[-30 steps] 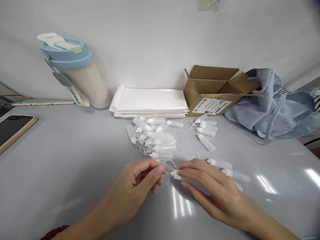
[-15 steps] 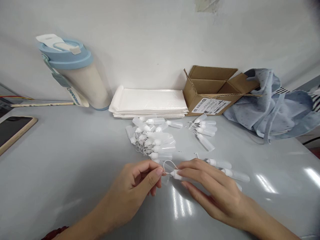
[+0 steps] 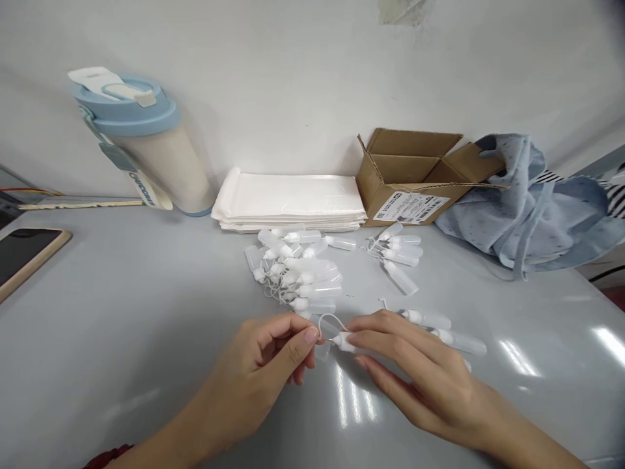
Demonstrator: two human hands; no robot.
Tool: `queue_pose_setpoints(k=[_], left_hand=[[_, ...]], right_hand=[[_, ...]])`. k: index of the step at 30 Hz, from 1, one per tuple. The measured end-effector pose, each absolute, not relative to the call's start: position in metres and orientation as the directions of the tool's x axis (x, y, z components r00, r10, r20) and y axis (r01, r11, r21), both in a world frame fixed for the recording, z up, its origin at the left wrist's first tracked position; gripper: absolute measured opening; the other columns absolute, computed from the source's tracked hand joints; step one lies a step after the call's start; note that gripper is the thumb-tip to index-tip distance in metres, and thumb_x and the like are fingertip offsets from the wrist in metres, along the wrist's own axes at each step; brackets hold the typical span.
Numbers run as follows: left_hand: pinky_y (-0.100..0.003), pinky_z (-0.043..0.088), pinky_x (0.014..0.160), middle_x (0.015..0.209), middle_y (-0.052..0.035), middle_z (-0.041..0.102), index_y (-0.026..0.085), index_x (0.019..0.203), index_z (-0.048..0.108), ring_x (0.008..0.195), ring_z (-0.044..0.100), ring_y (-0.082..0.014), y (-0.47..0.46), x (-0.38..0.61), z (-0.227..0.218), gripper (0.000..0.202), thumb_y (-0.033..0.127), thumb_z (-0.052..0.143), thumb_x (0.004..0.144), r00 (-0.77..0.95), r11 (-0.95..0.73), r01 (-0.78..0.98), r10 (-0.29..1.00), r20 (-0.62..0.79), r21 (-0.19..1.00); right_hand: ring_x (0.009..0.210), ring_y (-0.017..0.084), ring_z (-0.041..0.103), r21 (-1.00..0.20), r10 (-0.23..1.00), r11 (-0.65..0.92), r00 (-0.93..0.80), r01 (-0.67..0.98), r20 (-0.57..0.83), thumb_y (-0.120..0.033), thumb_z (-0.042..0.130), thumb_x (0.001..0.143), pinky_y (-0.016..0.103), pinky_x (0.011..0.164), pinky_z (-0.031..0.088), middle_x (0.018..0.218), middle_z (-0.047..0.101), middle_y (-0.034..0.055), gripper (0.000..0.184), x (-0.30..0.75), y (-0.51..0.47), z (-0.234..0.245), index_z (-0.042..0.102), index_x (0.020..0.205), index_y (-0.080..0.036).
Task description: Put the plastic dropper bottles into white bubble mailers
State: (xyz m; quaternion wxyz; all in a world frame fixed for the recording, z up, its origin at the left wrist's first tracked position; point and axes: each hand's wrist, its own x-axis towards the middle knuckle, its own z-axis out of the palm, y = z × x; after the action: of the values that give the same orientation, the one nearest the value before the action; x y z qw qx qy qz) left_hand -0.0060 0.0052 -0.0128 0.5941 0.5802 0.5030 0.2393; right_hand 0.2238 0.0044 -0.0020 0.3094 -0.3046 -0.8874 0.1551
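Plastic dropper bottle (image 3: pixel 346 341) pinched between your two hands, low over the grey counter (image 3: pixel 146 312).
Your left hand (image 3: pixel 266 371) nips its thin tip; your right hand (image 3: pixel 415 374) grips its neck, just near the bottle pile (image 3: pixel 300 273).

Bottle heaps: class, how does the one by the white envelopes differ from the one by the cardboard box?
The envelope-side heap holds many more bottles, piled up; the box-side heap has few, lying flat. The envelope-side heap lies left of the box-side heap. Both: small clear bottles, white caps.
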Motion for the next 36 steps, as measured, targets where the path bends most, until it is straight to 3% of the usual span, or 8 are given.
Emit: queue_pose_setpoints(k=[9, 16, 24, 36], left_hand=[[-0.022, 0.043, 0.058, 0.060, 0.0030, 0.055, 0.021, 0.068, 0.059, 0.058, 0.052, -0.0124, 0.008, -0.004, -0.010, 0.037, 0.045, 0.047, 0.094, 0.376, 0.231, 0.288, 0.865, -0.331, 0.929], [-0.021, 0.040, 0.051, 0.056, 0.0032, 0.053, 0.021, 0.065, 0.057, 0.054, 0.052, -0.0121, 0.004, 0.000, -0.013, 0.035, 0.041, 0.049, 0.092, 0.339, 0.125, 0.387, 0.902, -0.267, 0.914], [-0.018, 0.041, 0.051, 0.056, 0.0039, 0.053, 0.021, 0.067, 0.056, 0.052, 0.051, -0.0106, 0.000, 0.002, -0.012, 0.031, 0.035, 0.048, 0.094, 0.398, 0.083, 0.337, 0.890, -0.222, 0.938], [-0.016, 0.041, 0.049, 0.054, 0.0051, 0.052, 0.020, 0.066, 0.055, 0.049, 0.050, -0.0087, -0.004, 0.004, -0.016, 0.030, 0.035, 0.050, 0.092, 0.395, 0.137, 0.285, 0.885, -0.246, 0.949]], right_hand=[[0.093, 0.017, 0.066, -0.596, 0.674, 0.710, -0.604, 0.374, 0.424, -0.008, 0.052, 0.092, 0.029, 0.078, 0.058, 0.103, 0.068, 0.0101, 0.026, 0.221, 0.012, -0.007, 0.057, 0.117, -0.014], [0.093, 0.018, 0.062, -0.604, 0.667, 0.713, -0.610, 0.357, 0.427, -0.004, 0.052, 0.091, 0.031, 0.080, 0.056, 0.104, 0.064, 0.0119, 0.027, 0.223, 0.008, -0.008, 0.058, 0.117, -0.011], [0.089, 0.017, 0.059, -0.672, 0.669, 0.681, -0.621, 0.291, 0.409, 0.000, 0.049, 0.090, 0.028, 0.077, 0.055, 0.102, 0.062, 0.0135, 0.027, 0.220, 0.005, -0.002, 0.057, 0.115, -0.008], [0.088, 0.016, 0.058, -0.623, 0.653, 0.713, -0.628, 0.322, 0.423, 0.002, 0.046, 0.090, 0.028, 0.075, 0.055, 0.103, 0.059, 0.0132, 0.026, 0.217, 0.001, -0.008, 0.057, 0.109, -0.011]])
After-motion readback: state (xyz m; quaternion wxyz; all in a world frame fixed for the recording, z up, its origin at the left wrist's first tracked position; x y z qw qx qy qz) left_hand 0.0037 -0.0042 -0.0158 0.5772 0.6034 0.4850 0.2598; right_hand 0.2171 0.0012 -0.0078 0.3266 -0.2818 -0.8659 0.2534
